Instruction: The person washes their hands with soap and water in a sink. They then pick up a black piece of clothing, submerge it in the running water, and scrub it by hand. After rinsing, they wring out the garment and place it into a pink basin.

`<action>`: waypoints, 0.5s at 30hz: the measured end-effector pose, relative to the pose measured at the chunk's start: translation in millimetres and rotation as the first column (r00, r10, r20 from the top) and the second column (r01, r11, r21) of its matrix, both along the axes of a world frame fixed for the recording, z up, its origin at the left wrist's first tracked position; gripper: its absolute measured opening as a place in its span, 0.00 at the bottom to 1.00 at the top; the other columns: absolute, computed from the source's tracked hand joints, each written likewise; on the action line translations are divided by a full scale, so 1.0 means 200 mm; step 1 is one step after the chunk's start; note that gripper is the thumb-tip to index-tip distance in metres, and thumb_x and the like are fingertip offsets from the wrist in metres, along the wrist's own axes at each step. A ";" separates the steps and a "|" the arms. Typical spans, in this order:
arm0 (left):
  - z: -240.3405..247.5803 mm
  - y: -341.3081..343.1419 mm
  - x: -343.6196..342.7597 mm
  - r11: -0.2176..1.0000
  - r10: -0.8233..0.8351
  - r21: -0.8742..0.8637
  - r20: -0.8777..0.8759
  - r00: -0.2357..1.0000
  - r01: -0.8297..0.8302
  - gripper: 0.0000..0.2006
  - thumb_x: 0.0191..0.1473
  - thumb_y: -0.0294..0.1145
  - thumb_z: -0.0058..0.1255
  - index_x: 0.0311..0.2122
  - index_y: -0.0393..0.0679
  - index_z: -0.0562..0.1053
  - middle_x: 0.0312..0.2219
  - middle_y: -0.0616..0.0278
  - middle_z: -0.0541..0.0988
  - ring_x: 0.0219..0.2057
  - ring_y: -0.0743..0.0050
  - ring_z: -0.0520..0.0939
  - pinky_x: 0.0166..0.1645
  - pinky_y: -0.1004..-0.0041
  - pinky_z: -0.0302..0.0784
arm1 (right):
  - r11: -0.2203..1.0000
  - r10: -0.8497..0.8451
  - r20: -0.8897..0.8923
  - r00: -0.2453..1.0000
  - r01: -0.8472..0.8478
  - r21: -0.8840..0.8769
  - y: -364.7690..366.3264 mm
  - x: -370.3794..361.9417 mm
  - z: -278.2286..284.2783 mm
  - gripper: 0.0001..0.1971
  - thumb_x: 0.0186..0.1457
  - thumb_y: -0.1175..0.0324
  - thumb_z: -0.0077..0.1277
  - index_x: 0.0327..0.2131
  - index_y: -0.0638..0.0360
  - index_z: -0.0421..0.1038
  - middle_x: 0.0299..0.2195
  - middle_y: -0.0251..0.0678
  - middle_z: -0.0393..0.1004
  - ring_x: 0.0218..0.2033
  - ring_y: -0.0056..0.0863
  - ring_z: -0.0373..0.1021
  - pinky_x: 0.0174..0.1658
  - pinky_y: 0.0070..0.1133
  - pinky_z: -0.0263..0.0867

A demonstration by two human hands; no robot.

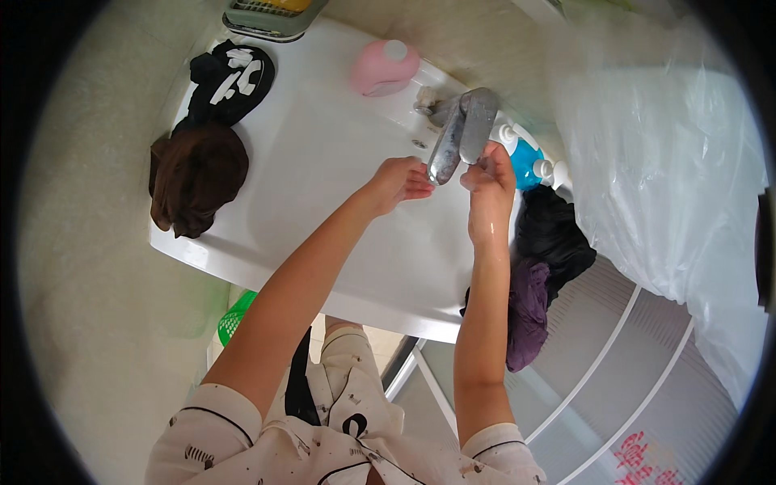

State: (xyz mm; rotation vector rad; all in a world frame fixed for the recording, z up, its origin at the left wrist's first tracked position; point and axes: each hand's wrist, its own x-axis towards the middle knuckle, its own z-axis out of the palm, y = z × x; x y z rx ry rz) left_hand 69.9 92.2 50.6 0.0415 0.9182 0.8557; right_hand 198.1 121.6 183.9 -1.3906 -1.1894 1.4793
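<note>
Over the white washbasin (372, 275) stands a grey metal faucet (478, 121) with its spout pointing toward me. My left hand (396, 185) is beside the spout tip, fingers stretched out and apart from the palm, holding nothing I can see. On the other side, my right hand (491, 184) is just below the end of the faucet lever, partly behind it. Its fingers are curled in and the thumb presses against them; whether anything is inside is hidden. Wet spots shine on the right wrist.
Bundled brown cloth (200, 178) and a black-and-white cloth item (234, 81) lie on the left rim. A pink bottle (386, 68) stands at the back. Blue pump bottles (527, 164), black cloth (554, 232) and purple cloth (528, 315) line the right, near clear plastic sheeting (663, 162).
</note>
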 end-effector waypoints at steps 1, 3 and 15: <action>0.00 0.05 0.03 1.000 -0.007 0.016 0.007 1.000 0.007 0.11 0.60 0.35 0.43 0.41 0.42 0.74 0.34 0.61 0.78 0.36 0.73 0.79 0.47 0.70 0.78 | 1.000 -0.001 -0.022 1.000 0.000 -0.023 0.01 -0.01 0.02 0.21 0.40 0.85 0.40 0.41 0.60 0.69 0.35 0.28 0.68 0.32 0.16 0.59 0.38 0.14 0.55; 0.06 0.09 0.09 0.997 -0.041 0.061 -0.031 0.999 0.043 0.10 0.59 0.39 0.48 0.37 0.44 0.74 0.31 0.65 0.78 0.32 0.75 0.79 0.41 0.72 0.79 | 0.998 0.014 -0.085 0.996 -0.018 -0.055 0.01 0.01 0.05 0.22 0.40 0.83 0.41 0.42 0.58 0.71 0.36 0.29 0.69 0.32 0.19 0.60 0.41 0.17 0.56; -0.06 0.03 0.00 0.998 -0.060 -0.025 -0.022 0.998 0.059 0.10 0.56 0.38 0.48 0.25 0.48 0.71 0.20 0.70 0.71 0.17 0.84 0.65 0.20 0.78 0.54 | 0.896 -0.253 -0.380 0.890 0.068 -0.439 -0.17 0.06 -0.29 0.09 0.57 0.65 0.46 0.38 0.59 0.69 0.30 0.33 0.70 0.30 0.25 0.67 0.35 0.23 0.65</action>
